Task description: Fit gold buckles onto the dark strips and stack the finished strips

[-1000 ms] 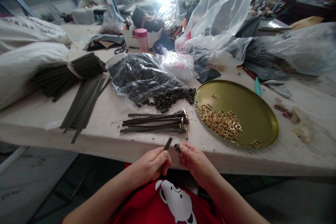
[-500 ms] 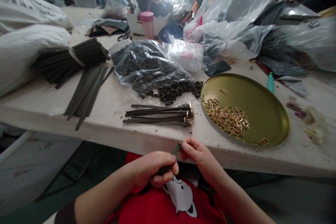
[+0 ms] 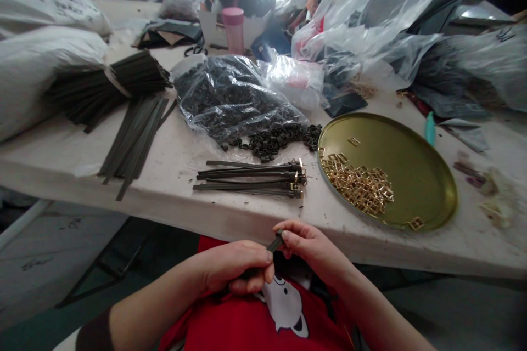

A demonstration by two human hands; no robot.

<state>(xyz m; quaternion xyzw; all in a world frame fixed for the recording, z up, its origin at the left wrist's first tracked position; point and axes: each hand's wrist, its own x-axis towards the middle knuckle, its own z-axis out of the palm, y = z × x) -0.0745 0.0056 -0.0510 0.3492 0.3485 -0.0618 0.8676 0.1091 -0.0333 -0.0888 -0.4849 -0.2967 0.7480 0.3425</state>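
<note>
My left hand [image 3: 241,263] is closed round a narrow dark strap [image 3: 274,243] in front of the table edge, above my lap. The thumb and fingers of my right hand [image 3: 303,240] pinch the strap's upper end. Whether a small loop or buckle sits at that end is hidden by the fingers. Beyond my hands, finished-looking straps [image 3: 247,176] lie in a row, with gold buckles at their right ends. A pile of small black loops [image 3: 274,141] spills from a clear plastic bag [image 3: 234,98]. Gold buckles [image 3: 360,186] are heaped on a round gold tray [image 3: 424,175].
At left lie loose dark strips [image 3: 134,142] and a tied bundle of strips [image 3: 111,85], beside a white sack [image 3: 45,71]. A pink-lidded jar [image 3: 233,30], scissors [image 3: 194,50] and plastic bags [image 3: 362,22] stand or lie further back. A teal tool [image 3: 430,129] is beyond the tray.
My right fingers have shifted slightly left and closed over the strap's end, which showed more before. My left hand has moved a little left. The view has tilted slightly.
</note>
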